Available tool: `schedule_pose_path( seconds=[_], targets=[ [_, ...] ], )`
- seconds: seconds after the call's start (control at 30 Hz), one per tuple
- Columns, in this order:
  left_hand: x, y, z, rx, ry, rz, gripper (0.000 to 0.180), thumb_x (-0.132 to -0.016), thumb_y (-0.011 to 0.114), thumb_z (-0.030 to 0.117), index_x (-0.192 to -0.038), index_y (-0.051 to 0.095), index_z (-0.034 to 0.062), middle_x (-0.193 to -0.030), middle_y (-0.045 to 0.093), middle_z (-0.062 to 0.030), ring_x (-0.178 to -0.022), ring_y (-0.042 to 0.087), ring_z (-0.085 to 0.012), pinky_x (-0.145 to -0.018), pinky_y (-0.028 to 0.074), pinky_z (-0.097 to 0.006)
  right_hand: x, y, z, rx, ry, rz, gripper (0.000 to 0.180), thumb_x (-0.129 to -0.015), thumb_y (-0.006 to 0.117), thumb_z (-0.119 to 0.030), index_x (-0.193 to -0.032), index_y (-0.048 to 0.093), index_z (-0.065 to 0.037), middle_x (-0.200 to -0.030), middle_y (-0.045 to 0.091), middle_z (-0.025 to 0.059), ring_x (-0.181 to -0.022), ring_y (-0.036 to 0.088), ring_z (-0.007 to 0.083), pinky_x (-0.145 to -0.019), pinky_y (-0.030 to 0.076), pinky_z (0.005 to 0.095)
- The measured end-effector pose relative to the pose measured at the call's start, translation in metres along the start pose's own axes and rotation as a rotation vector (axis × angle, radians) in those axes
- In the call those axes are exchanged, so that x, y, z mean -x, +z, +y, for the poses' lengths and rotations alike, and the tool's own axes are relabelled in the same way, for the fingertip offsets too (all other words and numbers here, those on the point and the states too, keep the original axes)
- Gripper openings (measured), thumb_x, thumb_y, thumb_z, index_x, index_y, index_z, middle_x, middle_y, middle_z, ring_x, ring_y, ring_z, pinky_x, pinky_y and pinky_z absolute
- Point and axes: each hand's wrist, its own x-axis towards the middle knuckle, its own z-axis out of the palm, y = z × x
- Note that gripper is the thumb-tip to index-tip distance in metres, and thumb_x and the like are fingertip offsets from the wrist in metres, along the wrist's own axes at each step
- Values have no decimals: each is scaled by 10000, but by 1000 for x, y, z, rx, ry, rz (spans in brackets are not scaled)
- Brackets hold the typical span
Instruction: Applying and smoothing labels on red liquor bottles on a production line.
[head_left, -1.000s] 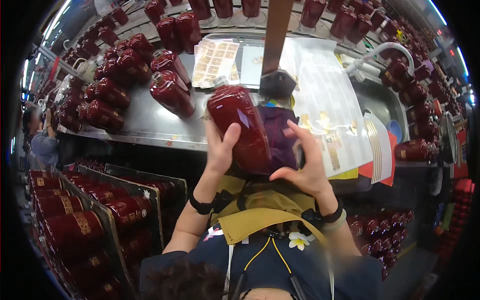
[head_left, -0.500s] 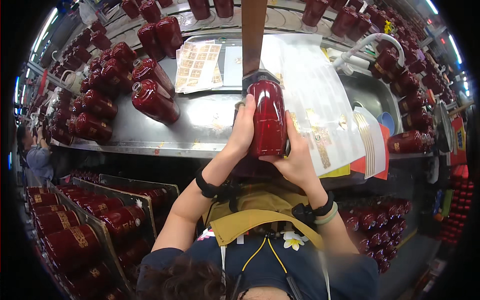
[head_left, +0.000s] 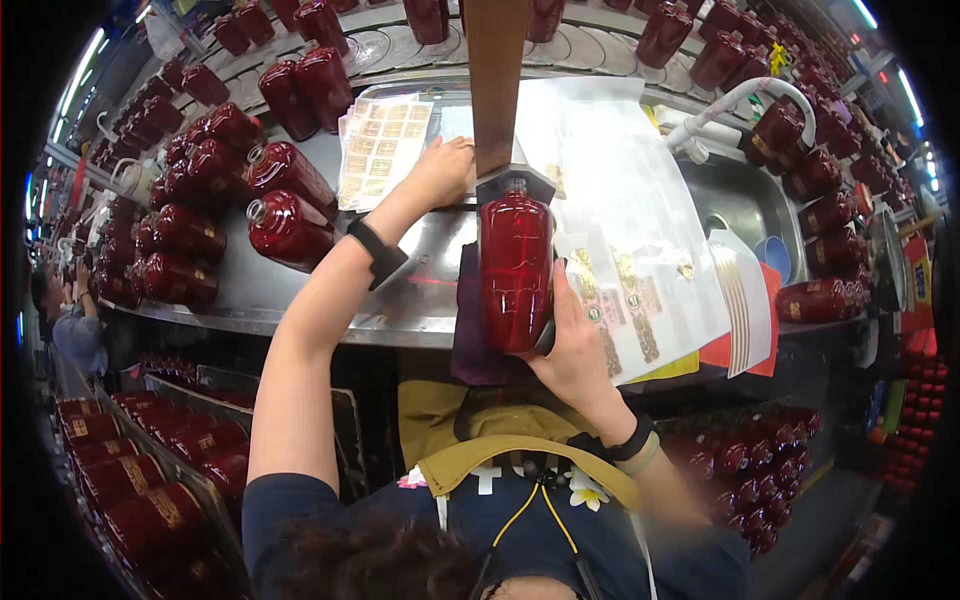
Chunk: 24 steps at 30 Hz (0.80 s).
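A glossy dark red glass bottle (head_left: 515,270) lies in front of me, its clear neck pointing away into a dark angular holder (head_left: 545,183) at the foot of a wooden post (head_left: 495,90). My right hand (head_left: 580,355) grips its lower right side, thumb under the base and fingers along the flank. My left hand (head_left: 447,172) is off the bottle, beside the post, over the edge of a pale flat tray. Its fingertips are bent and partly hidden, so what they touch cannot be seen. Nearby lie sheets of gold labels (head_left: 380,150).
White backing sheets (head_left: 600,130) with gold strips (head_left: 640,310) lie right of the bottle. Beyond are a sink (head_left: 735,190) and a curved white faucet (head_left: 750,90). Several red bottles (head_left: 290,230) crowd the metal counter (head_left: 380,290) at left. Crates of bottles (head_left: 150,510) stand below.
My left hand has let go of the bottle and moved up and left toward the label sheets. The right hand still holds the bottle, which sits slightly lower and further left in view.
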Motion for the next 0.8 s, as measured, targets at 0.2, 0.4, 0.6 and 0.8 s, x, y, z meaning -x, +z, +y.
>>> schedule_pose_path(
  seconds=[0.2, 0.4, 0.6, 0.8],
  targets=[
    [37, -48, 40, 8, -86, -101, 217, -800, 759, 165, -913, 672, 2, -837, 697, -226, -851, 681, -431, -776, 527, -524, -4, 0, 3, -43, 43, 1, 1079, -701, 853, -75, -1600, 264, 11, -1368, 591, 273, -1154, 639, 455, -914, 557, 451],
    [55, -39, 28, 40, -74, 110, 86, -804, 726, 91, -882, 716, 56, -779, 700, -187, -823, 692, -398, -716, 538, -501, -7, -14, -23, 219, 15, -88, 1124, -590, 918, -67, -1568, 367, -5, -1458, 533, 271, -1114, 662, 436, -871, 560, 441],
    [72, -72, 64, 341, -193, 219, 206, -857, 700, 11, -1054, 743, -31, -737, 687, -147, -700, 706, -244, -673, 541, -369, 2, -8, 7, 13, -18, -34, 1115, -635, 910, -122, -1579, 330, 2, -1436, 545, 270, -1054, 668, 431, -852, 564, 434],
    [101, -123, 127, 1016, -366, 174, 302, -937, 700, 67, -1223, 667, -22, -728, 664, -18, -699, 664, -89, -635, 517, -254, -12, -43, 13, -270, 35, -129, 1093, -650, 972, -318, -1528, 413, 14, -1461, 538, 204, -1344, 548, 362, -1142, 408, 447]
  ],
)
